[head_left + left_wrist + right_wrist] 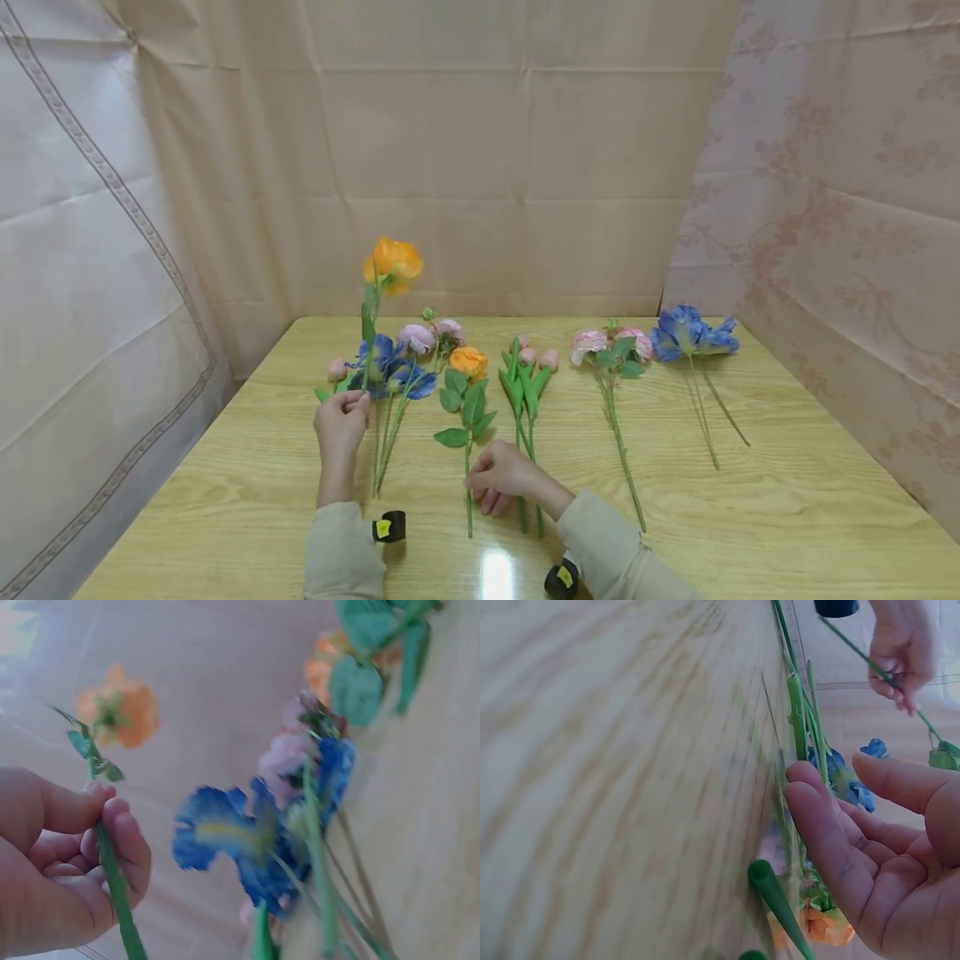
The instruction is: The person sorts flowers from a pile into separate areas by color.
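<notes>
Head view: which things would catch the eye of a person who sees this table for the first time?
First, the orange artificial flower on a green stem, held upright above the table by the left hand. Next, the row of pink, blue and orange artificial flowers lying across the light wooden table, with the blue flowers farthest right. The right hand rests near the stems.

Soft even light, glare on the table (495, 575); wrist views blurred.

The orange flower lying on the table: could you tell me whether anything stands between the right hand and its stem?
Nothing visible does. The right hand rests on the table beside the stem of the orange flower, fingers relaxed at the stem. The left hand holds another orange flower upright, off to the side.
</notes>
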`<state>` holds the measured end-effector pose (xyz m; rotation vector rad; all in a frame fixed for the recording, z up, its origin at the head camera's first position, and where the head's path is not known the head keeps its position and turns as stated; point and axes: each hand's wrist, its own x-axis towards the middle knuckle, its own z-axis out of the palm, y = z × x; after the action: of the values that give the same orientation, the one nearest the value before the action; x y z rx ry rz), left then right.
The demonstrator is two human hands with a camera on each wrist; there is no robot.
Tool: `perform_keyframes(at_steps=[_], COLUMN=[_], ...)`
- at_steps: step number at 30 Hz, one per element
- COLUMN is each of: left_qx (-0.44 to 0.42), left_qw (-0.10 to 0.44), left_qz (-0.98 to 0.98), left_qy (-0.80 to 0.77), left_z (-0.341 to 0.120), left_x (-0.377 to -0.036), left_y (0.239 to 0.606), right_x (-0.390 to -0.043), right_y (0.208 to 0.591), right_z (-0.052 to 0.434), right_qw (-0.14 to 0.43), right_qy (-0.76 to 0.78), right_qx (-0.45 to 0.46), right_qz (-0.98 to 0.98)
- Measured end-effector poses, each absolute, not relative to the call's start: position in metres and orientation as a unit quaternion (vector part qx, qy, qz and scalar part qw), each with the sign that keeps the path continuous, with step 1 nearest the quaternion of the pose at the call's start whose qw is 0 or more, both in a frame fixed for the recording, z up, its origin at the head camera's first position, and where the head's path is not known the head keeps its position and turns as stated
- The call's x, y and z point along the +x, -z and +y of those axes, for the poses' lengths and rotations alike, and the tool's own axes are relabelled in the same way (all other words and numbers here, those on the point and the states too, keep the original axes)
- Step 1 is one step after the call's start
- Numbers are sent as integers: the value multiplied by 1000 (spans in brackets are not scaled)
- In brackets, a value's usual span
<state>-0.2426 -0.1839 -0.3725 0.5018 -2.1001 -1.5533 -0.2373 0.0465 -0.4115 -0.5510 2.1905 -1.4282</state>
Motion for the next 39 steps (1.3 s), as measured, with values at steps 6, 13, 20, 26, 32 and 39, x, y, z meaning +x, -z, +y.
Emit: perform_keyframes(at_steps=[6, 13, 20, 26, 32, 39], left_qx=[155, 78, 24, -29, -57, -97], left_qw=[244, 218, 171, 129, 105, 97], left_qz=[-776, -790, -778, -782, -787, -791], left_qy=[561, 567, 604, 609, 605, 597], left_z=[-175, -162, -142, -124, -114, -108], left_x=[-234, -230, -226, -222, -220, -223], left_y=[358, 353, 351, 351, 354, 358], right_x=[-237, -234, -223, -209, -209, -213], right_y=[411, 406, 393, 377, 382, 390], right_z=[46, 40, 33, 30, 33, 34], right_qw=[209, 118, 116, 111, 87, 66], right_qy=[519, 524, 582, 610, 630, 610], right_qx=[-207, -263, -272, -291, -278, -270], right_qz=[802, 802, 758, 729, 719, 742])
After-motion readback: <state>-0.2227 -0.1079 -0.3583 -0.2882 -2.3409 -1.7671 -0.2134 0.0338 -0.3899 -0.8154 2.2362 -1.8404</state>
